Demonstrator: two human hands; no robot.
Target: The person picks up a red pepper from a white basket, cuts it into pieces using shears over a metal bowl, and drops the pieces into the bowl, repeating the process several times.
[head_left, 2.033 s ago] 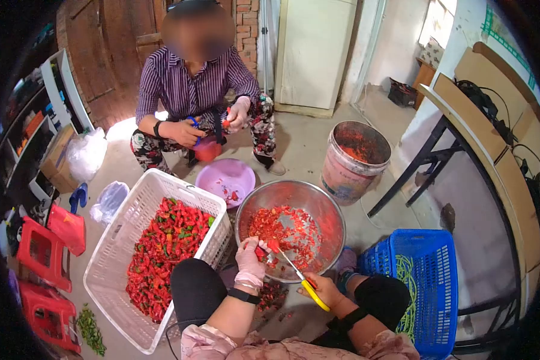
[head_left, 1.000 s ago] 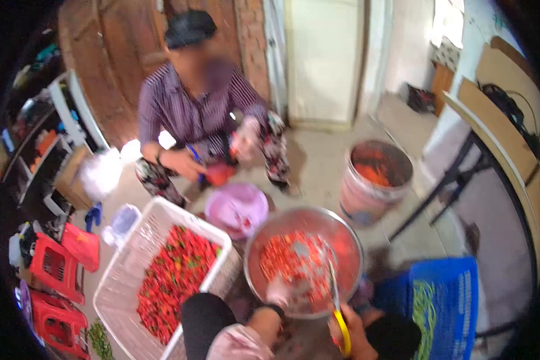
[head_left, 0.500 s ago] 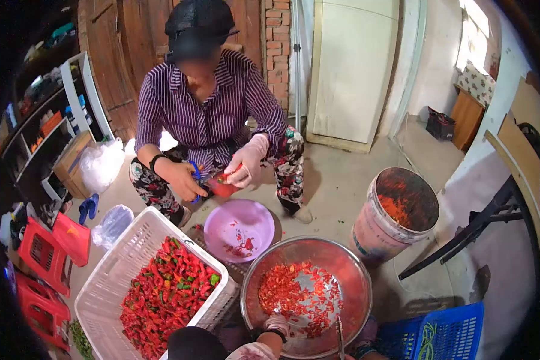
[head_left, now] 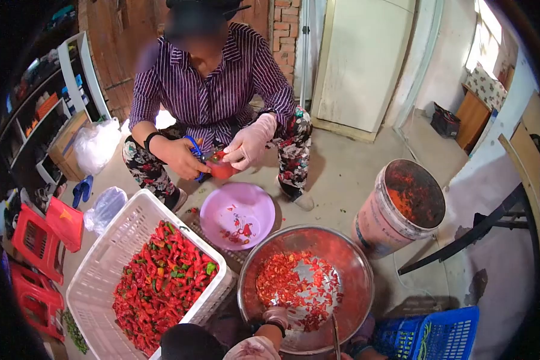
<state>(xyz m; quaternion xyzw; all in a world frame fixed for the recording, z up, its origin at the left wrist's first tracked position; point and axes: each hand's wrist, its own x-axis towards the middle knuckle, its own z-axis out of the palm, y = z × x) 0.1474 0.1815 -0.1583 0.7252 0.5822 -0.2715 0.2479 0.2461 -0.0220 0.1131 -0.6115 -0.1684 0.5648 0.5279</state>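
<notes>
Gloved and wearing a dark wristband, my left hand point(head_left: 276, 315) is inside the near left of a wide metal bowl point(head_left: 359, 282). Its fingers are drawn together right at the chopped red chillies point(head_left: 288, 279); I cannot tell what is in them. Only a sliver of my right hand point(head_left: 345, 356) shows at the bottom edge of the head view. It is closed at the lower end of a narrow metal tool point(head_left: 335, 333), which leans upright over the bowl's near right side. Chopped pieces lie thickest at the bowl's left, with bare shiny metal showing among them.
A white crate point(head_left: 96, 279) of whole red chillies stands left. Beyond the bowl, a person point(head_left: 207, 96) holds blue-handled scissors point(head_left: 193, 147) and a red chilli over a purple basin point(head_left: 264, 207). A stained bucket point(head_left: 372, 219) stands right, a blue basket point(head_left: 456, 336) near right.
The view has tilted slightly downward. My left hand stays at the chopped chillies, its fingers a little more tucked in. The metal tool has shifted slightly left.
</notes>
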